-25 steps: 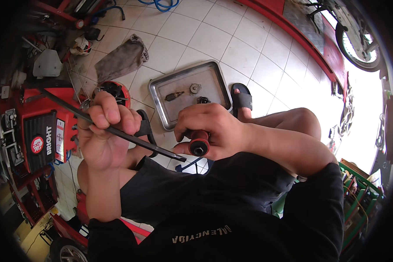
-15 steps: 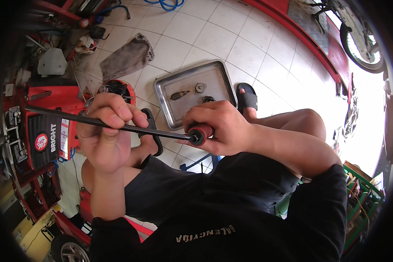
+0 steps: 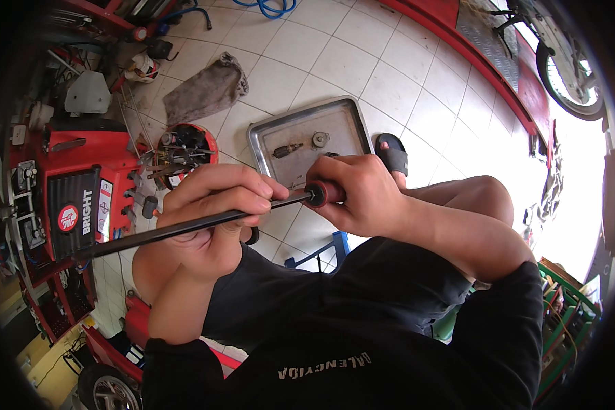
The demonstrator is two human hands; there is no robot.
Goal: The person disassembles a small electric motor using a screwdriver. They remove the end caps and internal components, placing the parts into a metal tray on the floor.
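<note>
A long, thin dark metal bar (image 3: 143, 238) slants across in front of me, its tip meeting the end of a dark red cylindrical part (image 3: 326, 193). Thumb and fingers of my left hand (image 3: 208, 215) pinch the bar near that end. My right hand (image 3: 369, 195) is closed around the red part, whose dark end face points left. Whether the tip enters the part, I cannot tell. Beyond my hands, a metal tray (image 3: 255, 147) on the floor holds a small dark shaft-like part (image 3: 287, 149) and a round metal piece (image 3: 320, 139). My right hand partly covers another dark piece there.
A round red container of tools (image 3: 201, 140) stands left of the tray, with a grey cloth (image 3: 208, 87) beyond it. A red machine (image 3: 96, 164) is at the left. A blue stand (image 3: 331, 249) sits below my hands. A motorcycle wheel (image 3: 570, 82) shows far right.
My left hand has slid rightward, closer to the red part. The bar's free end has swung down toward me, and the red part has turned slightly and shifted right.
</note>
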